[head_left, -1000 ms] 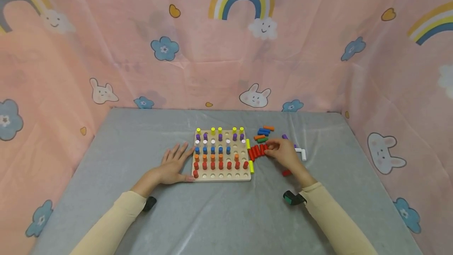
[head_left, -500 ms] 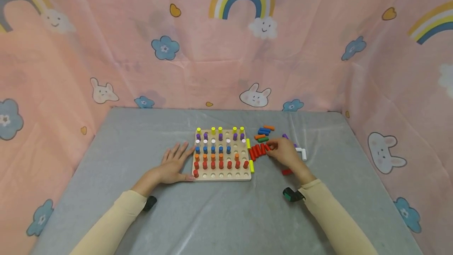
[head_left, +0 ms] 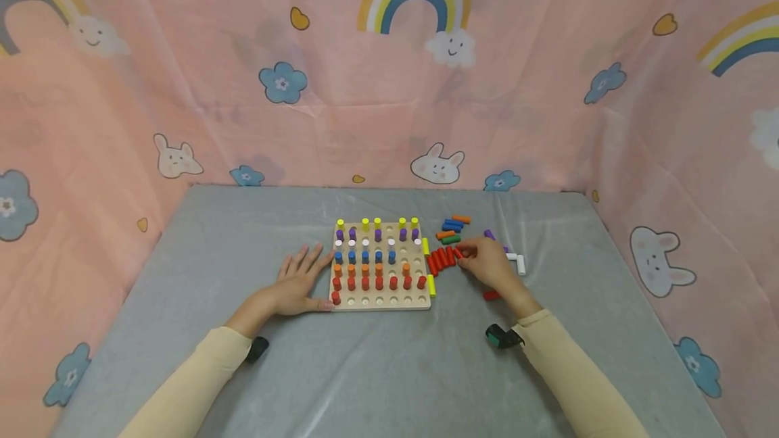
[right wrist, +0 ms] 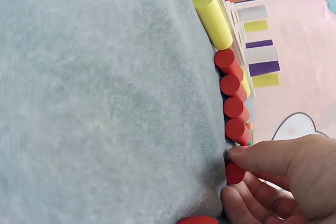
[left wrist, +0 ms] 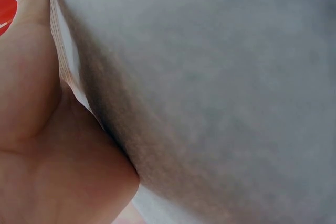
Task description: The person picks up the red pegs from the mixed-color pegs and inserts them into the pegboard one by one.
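A wooden pegboard (head_left: 380,302) bears rows of yellow, purple, white, blue, orange and red pegs, with bare holes among them. My left hand (head_left: 298,289) lies spread at its left edge, the thumb on the near left corner; in the left wrist view only palm and thumb show. Right of the board, my right hand (head_left: 487,262) pinches a red peg (right wrist: 234,173) between thumb and fingers, low over the cloth. That peg is at the right end of a side-by-side row of red pegs (right wrist: 231,85) lying on the table.
Yellow pegs (head_left: 431,286) lie along the board's right edge. Behind the red row are orange, blue (head_left: 452,224) and green pegs (head_left: 451,240). Past the right hand lie purple and white pegs (head_left: 521,265), and a lone red peg (head_left: 491,296) sits nearer. Grey cloth covers the table.
The red peg at my right fingertips has turned slightly and stands a little apart from the row. My right hand has barely shifted; my left hand stays at the board's edge.
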A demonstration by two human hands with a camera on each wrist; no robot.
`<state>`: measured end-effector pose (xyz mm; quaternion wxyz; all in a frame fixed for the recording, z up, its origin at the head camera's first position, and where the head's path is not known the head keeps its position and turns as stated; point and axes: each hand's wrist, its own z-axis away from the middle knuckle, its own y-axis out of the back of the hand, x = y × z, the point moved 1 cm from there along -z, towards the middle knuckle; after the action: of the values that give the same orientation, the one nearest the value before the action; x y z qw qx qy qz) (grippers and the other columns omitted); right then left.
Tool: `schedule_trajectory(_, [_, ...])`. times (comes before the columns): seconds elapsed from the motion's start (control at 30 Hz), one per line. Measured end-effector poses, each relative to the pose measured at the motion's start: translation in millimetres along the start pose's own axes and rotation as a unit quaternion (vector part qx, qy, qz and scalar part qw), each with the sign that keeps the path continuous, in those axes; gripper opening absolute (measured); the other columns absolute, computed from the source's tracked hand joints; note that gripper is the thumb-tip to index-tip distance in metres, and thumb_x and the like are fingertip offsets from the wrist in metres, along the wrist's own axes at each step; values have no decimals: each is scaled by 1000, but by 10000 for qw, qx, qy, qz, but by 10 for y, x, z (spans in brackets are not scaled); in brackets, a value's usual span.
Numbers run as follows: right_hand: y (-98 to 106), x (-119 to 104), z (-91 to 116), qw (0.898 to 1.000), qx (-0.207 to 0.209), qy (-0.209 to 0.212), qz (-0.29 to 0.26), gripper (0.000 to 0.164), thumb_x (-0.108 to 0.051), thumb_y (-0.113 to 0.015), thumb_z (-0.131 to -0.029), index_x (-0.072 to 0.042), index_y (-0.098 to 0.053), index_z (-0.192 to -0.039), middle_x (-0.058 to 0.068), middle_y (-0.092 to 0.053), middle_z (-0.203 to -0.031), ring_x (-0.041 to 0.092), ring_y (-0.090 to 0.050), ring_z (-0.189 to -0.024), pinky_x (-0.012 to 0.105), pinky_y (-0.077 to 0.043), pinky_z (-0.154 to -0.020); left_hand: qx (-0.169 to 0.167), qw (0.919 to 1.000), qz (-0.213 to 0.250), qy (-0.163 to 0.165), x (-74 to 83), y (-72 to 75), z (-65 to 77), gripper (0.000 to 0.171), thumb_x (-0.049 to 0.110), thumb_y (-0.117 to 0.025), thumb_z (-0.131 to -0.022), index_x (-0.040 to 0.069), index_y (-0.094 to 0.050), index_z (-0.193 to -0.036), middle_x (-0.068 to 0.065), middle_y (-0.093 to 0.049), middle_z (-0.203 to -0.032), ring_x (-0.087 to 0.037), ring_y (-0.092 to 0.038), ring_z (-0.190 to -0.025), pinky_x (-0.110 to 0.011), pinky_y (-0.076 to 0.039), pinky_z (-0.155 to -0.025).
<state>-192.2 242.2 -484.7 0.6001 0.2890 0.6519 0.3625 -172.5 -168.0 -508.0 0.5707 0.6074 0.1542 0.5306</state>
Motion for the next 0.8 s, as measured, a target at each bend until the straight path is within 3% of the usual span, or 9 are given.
schedule_trajectory(0.17, [-12,15,11,9999,-23,-70,-117,32,-7,-74,-86,1,-71,-117,17,-72,-100,25,-66,-85,34,-53,-70,-28,10000,51,14,50,39,26,107,65,-65,-83,21,-6,-161,-16,3,-168,-43,9,-154,-68,5,-118])
schedule_trajectory(0.33, [-24,15,19,9998,-26,-115,-152,31,-7,-73,-87,0,-72,-117,17,-72,-102,24,-64,-85,31,-51,-70,-37,9999,112,-17,67,55,43,112,74,-61,-79,21,-7,-161,-18,2,-168,-45,9,-153,-69,6,-117])
schedule_trajectory(0.53, [-15,22,33,9998,-32,-89,-182,30,-7,-71,-89,-3,-72,-118,17,-72,-109,26,-66,-92,39,-55,-76,26,9999,156,-61,27,18,25,114,77,-59,-77,22,-6,-161,-17,3,-168,-45,9,-153,-68,8,-117])
schedule_trajectory(0.8, [72,-46,60,9990,130,386,-193,29,-6,-73,-88,-4,-73,-117,18,-71,-110,30,-67,-95,47,-56,-82,3,9996,261,-113,69,57,45,113,78,-58,-78,22,-6,-161,-19,3,-167,-46,10,-153,-69,8,-117])
